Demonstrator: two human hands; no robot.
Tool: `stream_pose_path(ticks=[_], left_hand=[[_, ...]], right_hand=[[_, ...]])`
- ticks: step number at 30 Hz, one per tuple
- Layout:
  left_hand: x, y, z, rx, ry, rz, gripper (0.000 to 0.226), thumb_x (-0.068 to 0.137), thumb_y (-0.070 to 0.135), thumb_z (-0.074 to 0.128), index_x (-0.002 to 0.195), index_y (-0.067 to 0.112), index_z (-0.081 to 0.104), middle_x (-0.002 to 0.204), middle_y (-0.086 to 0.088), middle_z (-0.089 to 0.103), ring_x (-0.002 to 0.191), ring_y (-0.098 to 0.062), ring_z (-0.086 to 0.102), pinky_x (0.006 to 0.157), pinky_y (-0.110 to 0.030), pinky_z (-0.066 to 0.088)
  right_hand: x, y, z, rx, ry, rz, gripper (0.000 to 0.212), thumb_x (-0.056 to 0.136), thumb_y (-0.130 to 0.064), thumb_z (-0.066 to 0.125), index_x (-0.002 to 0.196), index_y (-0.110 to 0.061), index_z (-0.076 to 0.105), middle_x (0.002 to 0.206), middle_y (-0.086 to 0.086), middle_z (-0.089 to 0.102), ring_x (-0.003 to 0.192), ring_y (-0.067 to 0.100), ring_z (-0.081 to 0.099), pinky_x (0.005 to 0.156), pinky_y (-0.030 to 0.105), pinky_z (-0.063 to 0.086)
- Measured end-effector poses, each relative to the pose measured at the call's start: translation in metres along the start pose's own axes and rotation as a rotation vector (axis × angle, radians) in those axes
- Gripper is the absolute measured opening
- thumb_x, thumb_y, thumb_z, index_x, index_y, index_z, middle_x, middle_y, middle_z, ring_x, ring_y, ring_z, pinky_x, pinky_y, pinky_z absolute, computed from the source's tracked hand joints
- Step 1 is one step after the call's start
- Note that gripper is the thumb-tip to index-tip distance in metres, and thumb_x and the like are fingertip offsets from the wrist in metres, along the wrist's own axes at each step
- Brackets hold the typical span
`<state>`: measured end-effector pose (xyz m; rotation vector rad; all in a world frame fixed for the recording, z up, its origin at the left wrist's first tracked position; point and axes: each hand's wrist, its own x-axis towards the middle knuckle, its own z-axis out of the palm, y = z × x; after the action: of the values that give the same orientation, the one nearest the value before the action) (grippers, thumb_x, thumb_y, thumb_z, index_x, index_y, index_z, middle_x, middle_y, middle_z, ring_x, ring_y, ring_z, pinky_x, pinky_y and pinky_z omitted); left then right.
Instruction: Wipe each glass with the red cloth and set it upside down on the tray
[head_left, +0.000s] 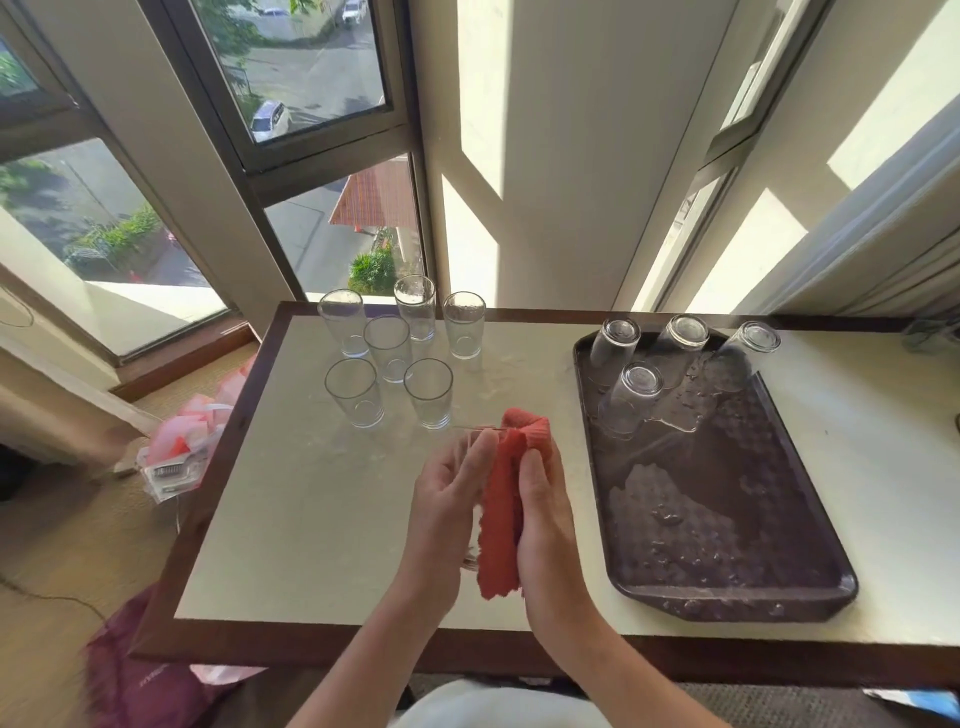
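The left hand (452, 499) curls round a clear glass (470, 562) held on its side above the tabletop (311, 493). Close beside it, the right hand (543, 499) grips the red cloth (501, 519), which lies bunched between the two hands and against the glass. Six upright glasses (387, 348) stand clustered at the far left of the tabletop. To the right lies a dark, wet tray (727, 493), with four upside-down glasses (631, 397) at its far end.

Left hand (451, 499) holding glass (469, 560), right hand (545, 506) gripping red cloth (500, 525), tray (737, 483) beside
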<state>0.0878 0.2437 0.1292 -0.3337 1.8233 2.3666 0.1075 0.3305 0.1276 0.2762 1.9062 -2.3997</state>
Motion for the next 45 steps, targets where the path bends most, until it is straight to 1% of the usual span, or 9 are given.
stream_pose_path(ticks=[4,7,13,19,24,29,34,38,45], left_hand=[[-0.004,-0.004,0.006,0.139,0.031,0.015,0.060,0.083,0.064,0.051,0.096,0.008,0.065,0.069,0.002,0.059,0.061,-0.008,0.053,0.056,-0.016,0.045],[-0.005,-0.009,0.010,0.138,0.030,-0.099,0.045,0.090,0.062,0.040,0.102,0.024,0.062,0.087,0.006,0.070,0.072,-0.006,0.067,0.060,-0.017,0.052],[0.003,0.002,0.000,0.028,0.025,-0.168,0.065,0.078,0.067,0.059,0.114,0.012,0.061,0.107,-0.012,0.068,0.090,-0.017,0.069,0.064,-0.027,0.056],[0.000,-0.008,0.005,0.022,0.052,-0.051,0.081,0.050,0.056,0.085,0.110,0.009,0.059,0.086,-0.008,0.068,0.082,-0.019,0.069,0.069,-0.028,0.054],[0.003,-0.004,-0.006,-0.093,0.025,-0.111,0.103,0.042,0.071,0.086,0.116,0.005,0.060,0.094,-0.011,0.071,0.086,-0.023,0.071,0.062,-0.029,0.057],[-0.005,-0.002,0.008,-0.004,0.083,-0.058,0.061,0.071,0.058,0.068,0.111,0.013,0.060,0.093,-0.010,0.073,0.081,-0.013,0.074,0.060,-0.022,0.056],[-0.003,0.001,0.010,0.015,0.125,-0.077,0.052,0.087,0.061,0.048,0.108,0.016,0.067,0.091,-0.005,0.075,0.080,-0.015,0.074,0.059,-0.023,0.055],[-0.003,0.005,0.008,-0.057,0.116,-0.095,0.059,0.090,0.062,0.054,0.114,0.009,0.064,0.098,-0.011,0.073,0.089,-0.020,0.072,0.073,-0.027,0.056],[-0.008,-0.004,0.011,-0.086,0.069,-0.011,0.072,0.058,0.034,0.089,0.120,0.009,0.061,0.098,-0.009,0.076,0.097,-0.021,0.074,0.073,-0.022,0.057]], right_hand=[[0.019,0.005,-0.006,0.037,0.081,0.096,0.048,0.084,-0.059,0.044,0.120,-0.032,0.060,0.095,-0.004,0.073,0.083,0.016,0.070,0.068,0.029,0.055],[0.031,0.003,-0.007,0.059,0.113,0.200,0.057,0.079,-0.065,0.047,0.119,-0.028,0.063,0.101,0.004,0.073,0.090,0.024,0.071,0.080,0.043,0.058],[0.001,0.014,0.006,-0.162,0.125,-0.091,0.043,0.097,-0.044,0.044,0.139,-0.047,0.042,0.137,-0.013,0.058,0.119,0.008,0.060,0.097,0.031,0.051],[0.034,-0.006,-0.002,0.049,0.059,0.240,0.058,0.097,-0.061,0.037,0.107,-0.014,0.070,0.099,0.019,0.074,0.093,0.032,0.072,0.082,0.040,0.058],[0.009,0.020,0.005,-0.095,-0.022,0.050,0.047,0.090,-0.061,0.044,0.134,-0.046,0.047,0.120,-0.005,0.068,0.108,0.017,0.068,0.088,0.040,0.057],[0.018,0.009,0.001,0.026,0.045,0.151,0.051,0.091,-0.063,0.041,0.121,-0.029,0.063,0.102,0.002,0.076,0.096,0.026,0.072,0.087,0.050,0.058],[0.019,0.004,0.004,-0.094,0.094,0.107,0.032,0.095,-0.057,0.043,0.121,-0.044,0.058,0.106,-0.011,0.073,0.099,0.012,0.070,0.088,0.040,0.057],[-0.001,0.015,0.010,-0.258,0.099,-0.127,0.049,0.099,-0.042,0.044,0.147,-0.041,0.036,0.126,-0.028,0.059,0.113,-0.009,0.058,0.091,0.011,0.046],[0.034,-0.011,-0.006,0.194,0.102,0.353,0.053,0.098,-0.051,0.044,0.114,-0.007,0.069,0.108,0.024,0.071,0.102,0.043,0.067,0.089,0.047,0.056]])
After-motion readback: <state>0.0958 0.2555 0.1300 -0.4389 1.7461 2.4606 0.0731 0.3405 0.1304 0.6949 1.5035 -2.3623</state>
